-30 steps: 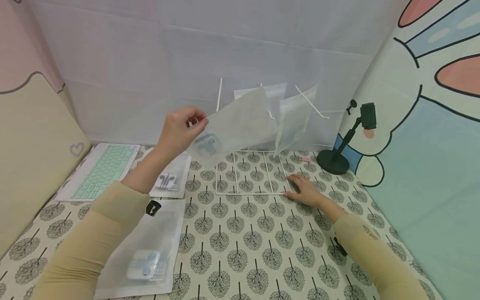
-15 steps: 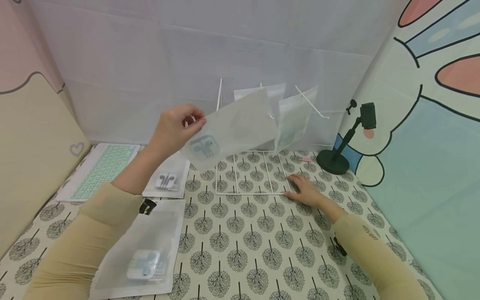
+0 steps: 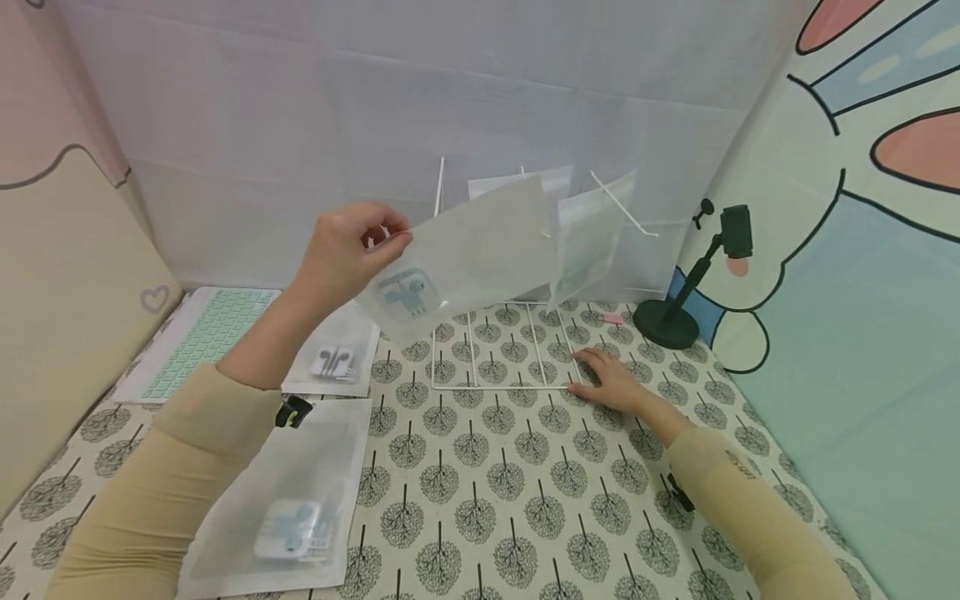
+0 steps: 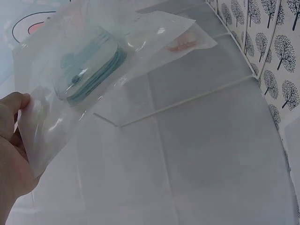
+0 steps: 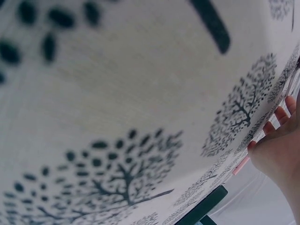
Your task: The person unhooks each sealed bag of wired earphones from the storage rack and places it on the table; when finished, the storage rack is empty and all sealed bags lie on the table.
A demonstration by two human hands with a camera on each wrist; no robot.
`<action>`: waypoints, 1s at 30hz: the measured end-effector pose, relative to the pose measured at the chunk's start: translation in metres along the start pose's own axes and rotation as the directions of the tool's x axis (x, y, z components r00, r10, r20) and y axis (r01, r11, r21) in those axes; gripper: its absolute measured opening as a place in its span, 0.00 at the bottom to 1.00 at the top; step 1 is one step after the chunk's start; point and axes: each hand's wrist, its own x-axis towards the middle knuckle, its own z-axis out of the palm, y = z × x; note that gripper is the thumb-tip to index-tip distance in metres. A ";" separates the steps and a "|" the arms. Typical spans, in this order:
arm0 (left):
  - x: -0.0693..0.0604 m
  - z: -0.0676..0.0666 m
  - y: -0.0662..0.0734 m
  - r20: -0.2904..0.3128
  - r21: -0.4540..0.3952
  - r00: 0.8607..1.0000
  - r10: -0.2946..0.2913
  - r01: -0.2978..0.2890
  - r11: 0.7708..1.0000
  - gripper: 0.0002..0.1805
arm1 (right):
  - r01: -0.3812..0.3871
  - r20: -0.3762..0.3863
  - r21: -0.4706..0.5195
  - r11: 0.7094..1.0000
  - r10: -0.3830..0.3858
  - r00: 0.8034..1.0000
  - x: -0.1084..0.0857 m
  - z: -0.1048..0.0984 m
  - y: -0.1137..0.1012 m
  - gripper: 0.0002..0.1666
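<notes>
My left hand (image 3: 352, 250) pinches the edge of a frosted plastic bag (image 3: 480, 242) between thumb and fingers, holding it tilted in the air. Blue-green earphones in a clear case (image 3: 408, 292) lie inside the bag's lower left end; the left wrist view shows this case (image 4: 89, 70) close up. The bag's far end reaches a prong of a white wire rack (image 3: 502, 387), though whether it hangs on it I cannot tell. Two more frosted bags hang at the rack, the right one (image 3: 592, 237) by its prong. At the base's front right corner rests my right hand (image 3: 611, 383), fingers loosely spread.
On the left lie a mint-keyed keyboard (image 3: 213, 342) and two flat bags with earphones, a large one (image 3: 330, 450) in front and a smaller one (image 3: 360, 333) behind. A black stand (image 3: 666, 323) is at the back right, near a small pink piece (image 3: 612, 318).
My left hand has drifted a little left and up, drawing its end of the bag along. The right hand stays at the rack's corner.
</notes>
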 end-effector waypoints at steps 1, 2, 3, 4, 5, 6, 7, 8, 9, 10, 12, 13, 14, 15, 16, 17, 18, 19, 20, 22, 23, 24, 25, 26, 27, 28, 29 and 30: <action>0.000 0.000 0.001 -0.001 0.003 1.000 0.001 -0.001 1.000 0.02 | -0.001 0.001 -0.002 1.000 0.001 1.000 0.000 0.000 0.000 0.40; 0.000 0.000 0.001 -0.002 0.005 1.000 0.001 -0.001 1.000 0.02 | 0.002 -0.002 -0.006 1.000 -0.002 1.000 0.000 0.000 0.001 0.40; 0.001 0.000 0.001 -0.002 0.006 1.000 0.003 -0.003 1.000 0.02 | 0.002 -0.003 -0.008 1.000 -0.002 1.000 0.000 0.001 0.001 0.40; 0.001 -0.001 0.001 -0.002 0.004 1.000 0.002 -0.002 1.000 0.02 | 0.002 -0.004 -0.010 1.000 -0.002 1.000 0.000 0.000 0.001 0.40; 0.001 -0.001 0.002 -0.002 -0.002 1.000 0.004 -0.004 1.000 0.02 | 0.005 -0.007 -0.011 1.000 -0.005 1.000 0.000 0.000 0.001 0.40; 0.001 -0.001 0.002 -0.002 -0.007 1.000 0.004 -0.004 1.000 0.02 | 0.007 -0.009 -0.013 1.000 -0.007 1.000 0.001 0.000 0.001 0.39; 0.001 -0.001 0.002 -0.001 -0.012 1.000 0.003 -0.003 1.000 0.01 | 0.006 -0.009 -0.014 1.000 -0.006 1.000 0.001 0.000 0.001 0.40; 0.000 -0.002 0.002 -0.001 -0.019 1.000 0.002 -0.002 1.000 0.01 | 0.007 -0.010 -0.014 1.000 -0.007 1.000 0.001 0.000 0.001 0.39; 0.000 -0.002 0.002 0.000 -0.026 1.000 0.001 -0.001 1.000 0.01 | 0.005 -0.009 -0.012 1.000 -0.005 1.000 0.001 0.000 0.000 0.39; 0.000 -0.003 0.002 0.002 -0.031 1.000 -0.001 0.001 1.000 0.01 | 0.003 -0.007 -0.011 1.000 -0.003 1.000 0.001 0.000 0.000 0.39; -0.001 -0.003 0.002 0.008 -0.034 1.000 -0.004 0.005 0.999 0.01 | 0.002 -0.003 -0.009 1.000 -0.002 1.000 0.001 -0.001 0.000 0.40; -0.001 -0.004 0.003 0.012 -0.034 1.000 -0.006 0.007 0.999 0.01 | 0.004 -0.002 -0.008 1.000 -0.004 1.000 0.001 -0.001 0.000 0.40; -0.001 -0.004 0.003 0.016 -0.031 1.000 -0.008 0.008 0.999 0.01 | 0.005 -0.002 -0.008 1.000 -0.005 1.000 0.001 -0.001 -0.001 0.39; -0.001 -0.005 0.002 0.020 -0.027 1.000 -0.008 0.009 1.000 0.02 | 0.004 0.000 -0.004 1.000 -0.004 1.000 0.001 -0.001 -0.001 0.40; -0.002 -0.005 0.002 0.023 -0.024 1.000 -0.008 0.009 1.000 0.02 | 0.004 0.002 0.000 1.000 -0.004 1.000 0.001 -0.001 -0.001 0.40; -0.002 -0.005 0.002 0.024 -0.021 1.000 -0.006 0.007 1.000 0.02 | 0.004 0.003 0.003 1.000 -0.004 1.000 0.001 -0.001 -0.002 0.40; -0.002 -0.006 0.002 0.025 -0.017 1.000 -0.003 0.004 1.000 0.02 | 0.004 0.004 0.006 1.000 -0.004 1.000 0.001 -0.001 -0.002 0.40; -0.002 -0.006 0.002 0.024 -0.014 1.000 0.001 -0.001 1.000 0.02 | 0.003 0.006 0.009 1.000 -0.003 1.000 0.001 -0.001 -0.002 0.40; -0.002 -0.006 0.002 0.021 -0.012 1.000 0.006 -0.006 1.000 0.01 | 0.000 0.008 0.012 1.000 0.000 1.000 0.001 -0.001 -0.003 0.40; -0.003 -0.006 0.001 0.014 -0.010 1.000 0.016 -0.015 1.000 0.01 | -0.003 0.010 0.015 1.000 0.002 1.000 0.001 -0.001 -0.003 0.41; -0.003 -0.006 0.001 0.011 -0.009 1.000 0.020 -0.020 1.000 0.01 | -0.002 0.009 0.012 1.000 0.002 1.000 0.001 -0.001 -0.003 0.41; -0.003 -0.006 0.001 0.008 -0.006 1.000 0.024 -0.024 1.000 0.02 | -0.002 0.009 0.011 1.000 0.002 1.000 0.001 -0.001 -0.003 0.41; -0.003 -0.006 0.001 0.006 -0.004 1.000 0.025 -0.025 1.000 0.02 | -0.002 0.009 0.009 1.000 0.002 1.000 0.001 -0.001 -0.003 0.41; -0.002 -0.006 0.001 0.004 -0.003 1.000 0.028 -0.028 1.000 0.02 | -0.003 0.009 0.009 1.000 0.003 1.000 0.001 -0.001 -0.003 0.41; -0.002 -0.006 0.001 -0.001 -0.001 1.000 0.030 -0.030 1.000 0.02 | -0.002 0.008 0.007 1.000 0.002 1.000 0.002 -0.001 -0.003 0.41; -0.002 -0.006 0.001 -0.004 -0.001 1.000 0.029 -0.029 1.000 0.01 | -0.001 0.006 0.007 1.000 0.000 1.000 0.002 -0.001 -0.003 0.41; -0.001 -0.007 0.000 -0.008 0.001 1.000 0.030 -0.030 1.000 0.01 | 0.000 0.003 0.005 1.000 0.000 1.000 0.002 0.000 -0.002 0.40; -0.001 -0.007 0.000 -0.011 0.003 1.000 0.030 -0.030 1.000 0.01 | 0.001 0.002 0.004 1.000 -0.001 1.000 0.002 0.000 -0.002 0.40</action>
